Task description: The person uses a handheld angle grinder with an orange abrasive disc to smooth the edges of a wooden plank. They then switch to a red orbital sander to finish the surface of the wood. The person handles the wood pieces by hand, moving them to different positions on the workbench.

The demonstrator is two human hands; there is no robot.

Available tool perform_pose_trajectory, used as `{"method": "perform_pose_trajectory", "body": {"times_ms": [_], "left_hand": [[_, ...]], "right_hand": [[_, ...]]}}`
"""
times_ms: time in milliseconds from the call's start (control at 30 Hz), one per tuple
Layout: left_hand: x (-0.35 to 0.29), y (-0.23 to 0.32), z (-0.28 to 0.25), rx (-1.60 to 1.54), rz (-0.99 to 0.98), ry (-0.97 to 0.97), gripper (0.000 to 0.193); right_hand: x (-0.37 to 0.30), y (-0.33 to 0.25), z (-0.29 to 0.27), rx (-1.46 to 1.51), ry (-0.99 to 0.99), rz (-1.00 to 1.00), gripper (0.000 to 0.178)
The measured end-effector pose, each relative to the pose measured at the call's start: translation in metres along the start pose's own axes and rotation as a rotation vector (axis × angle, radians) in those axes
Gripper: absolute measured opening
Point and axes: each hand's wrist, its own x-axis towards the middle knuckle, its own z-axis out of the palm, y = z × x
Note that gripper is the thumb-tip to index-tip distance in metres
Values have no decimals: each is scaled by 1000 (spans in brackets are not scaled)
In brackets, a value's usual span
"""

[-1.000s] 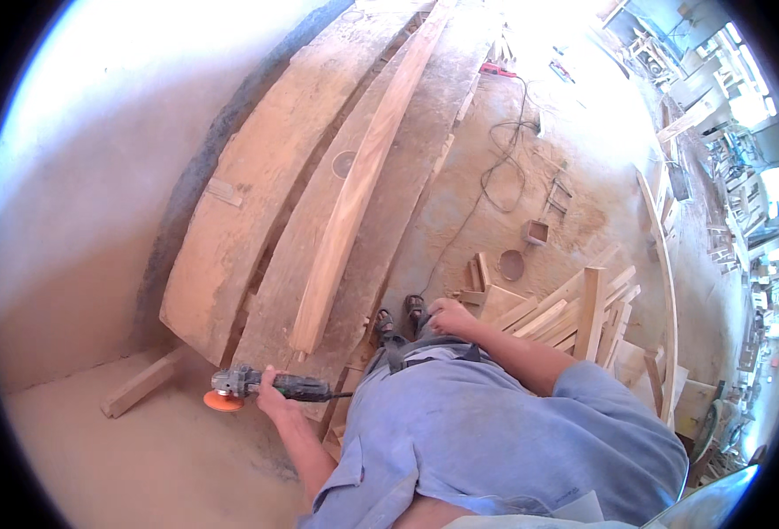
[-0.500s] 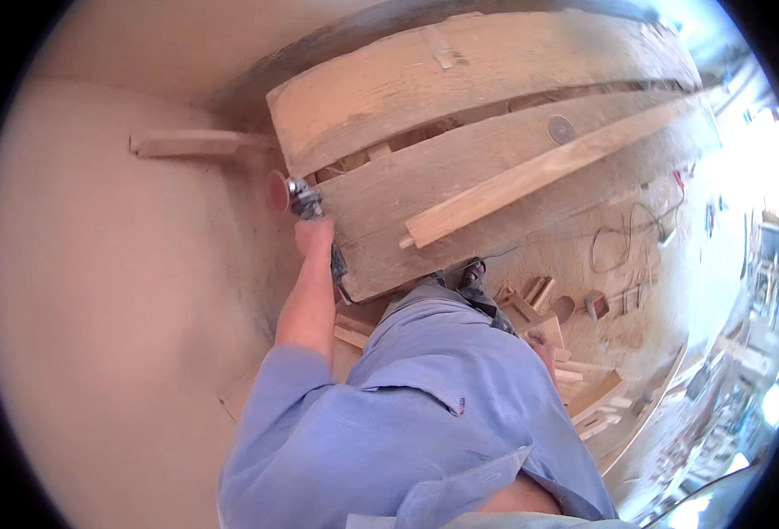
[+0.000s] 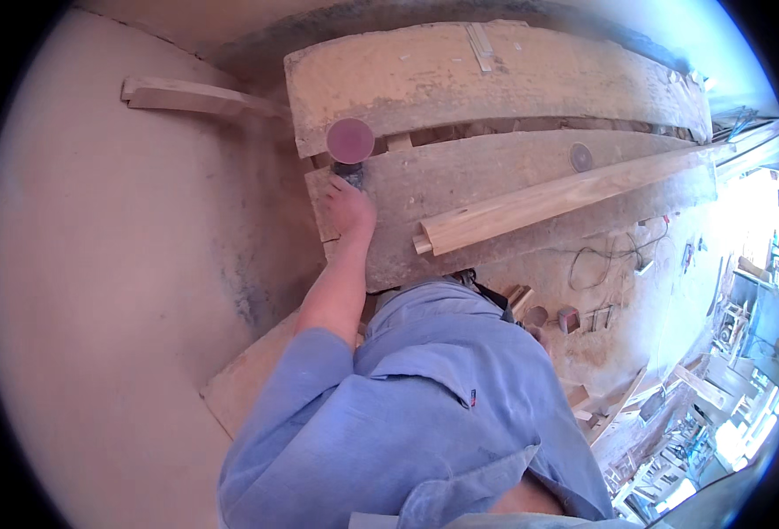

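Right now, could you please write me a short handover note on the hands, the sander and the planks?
Left hand: gripping the sander, whose round reddish disc faces up at the near end of the planks.
Right hand: not in view.
Things: wide planks lean side by side; a narrower beam lies across the lower plank. A power cable lies on the dusty floor.
Done: cannot tell how much is sanded.
Left: the disc is not on the wood.

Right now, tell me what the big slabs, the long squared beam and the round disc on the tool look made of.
Slabs: rough, unfinished wood, by the grain, pale dusty faces and ragged edges.
Squared beam: cleaner sawn timber, lighter and straight-edged, lying across the lower slab.
Disc: reddish with a matte, dusty face, probably abrasive sanding material. The left hand holds the tool.
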Motion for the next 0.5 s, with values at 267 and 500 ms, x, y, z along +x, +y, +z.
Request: {"method": "perform_pose_trajectory", "body": {"times_ms": [267, 500], "left_hand": [[13, -9, 4, -122, 13, -45, 74], [-31, 16, -59, -317, 293, 187, 70]], "right_hand": [[5, -49, 19, 68, 2, -185, 34], [-27, -79, 9, 123, 70, 6, 41]]}}
